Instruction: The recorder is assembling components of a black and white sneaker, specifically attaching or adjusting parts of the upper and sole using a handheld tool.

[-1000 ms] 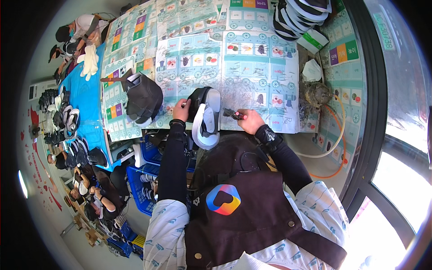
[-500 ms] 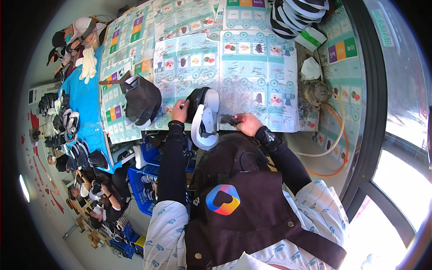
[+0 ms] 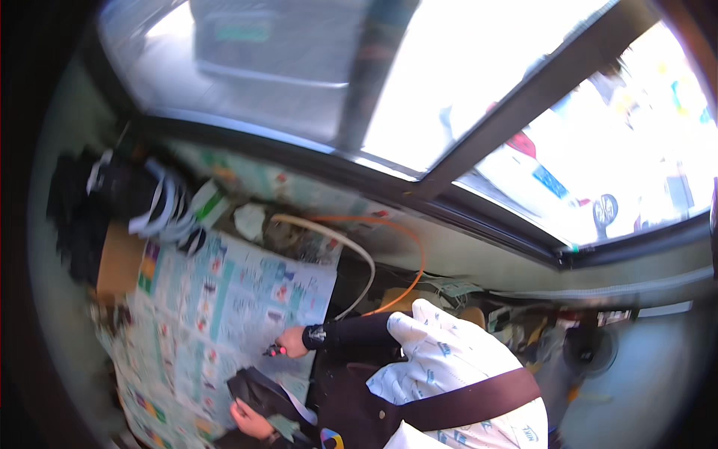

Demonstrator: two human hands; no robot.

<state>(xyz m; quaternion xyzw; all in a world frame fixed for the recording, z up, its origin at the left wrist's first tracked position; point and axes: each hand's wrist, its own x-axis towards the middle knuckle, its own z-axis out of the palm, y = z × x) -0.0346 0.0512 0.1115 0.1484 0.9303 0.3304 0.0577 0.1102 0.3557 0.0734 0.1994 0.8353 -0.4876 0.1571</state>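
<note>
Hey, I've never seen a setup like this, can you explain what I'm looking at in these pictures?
There's no machine: these are a person's own two bare hands. Every picture comes from a wide fisheye camera worn on that person's head, so straight edges look bent. In the latest one, the left hand holds a black shoe piece with a pale edge. The right hand holds a small dark object, too blurred to name. Printed light-blue sheets cover the table, with a stack of shoe parts toward the picture's upper left. A window fills the top.
</note>
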